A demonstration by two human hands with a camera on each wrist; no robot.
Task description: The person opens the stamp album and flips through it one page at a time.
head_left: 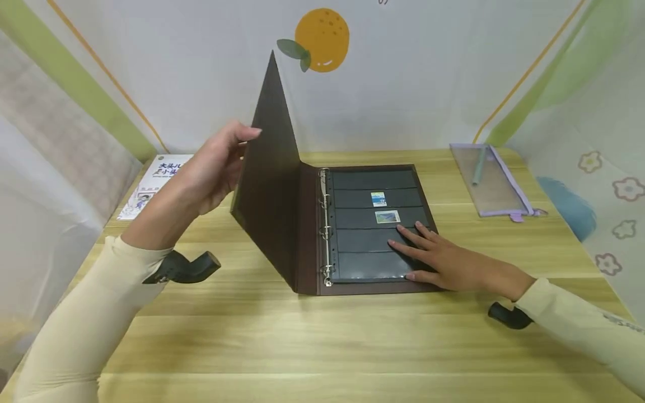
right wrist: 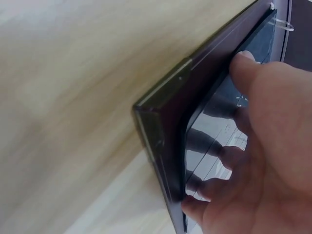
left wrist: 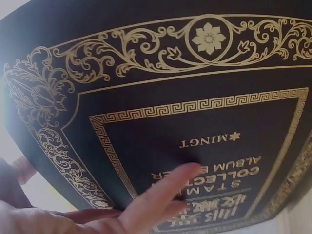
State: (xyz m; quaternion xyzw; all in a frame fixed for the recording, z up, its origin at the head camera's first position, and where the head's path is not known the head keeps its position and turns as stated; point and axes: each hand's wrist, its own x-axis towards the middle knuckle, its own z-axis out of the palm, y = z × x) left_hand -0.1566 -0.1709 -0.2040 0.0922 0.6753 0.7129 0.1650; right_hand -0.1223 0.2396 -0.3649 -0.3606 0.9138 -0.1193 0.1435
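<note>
A stamp album (head_left: 308,235) lies on the table, its dark brown front cover (head_left: 272,190) raised nearly upright. My left hand (head_left: 209,170) holds that cover at its free edge, thumb on the inner side. In the left wrist view, its fingers lie against the gold-patterned outer face (left wrist: 214,117). My right hand (head_left: 445,260) rests with spread fingers on the lower right of the black stock page (head_left: 368,239), which sits in metal rings (head_left: 326,232). Two small stamps, a blue and white one (head_left: 379,199) and a greenish one (head_left: 387,216), sit in the page's strips.
At the back left of the wooden table (head_left: 252,341) lies a white printed booklet (head_left: 162,174), partly behind the left arm. A mesh zip pouch (head_left: 496,184) with lilac edges, holding a pale green pen (head_left: 479,168), lies at the right. A curtain (head_left: 211,84) hangs behind the table.
</note>
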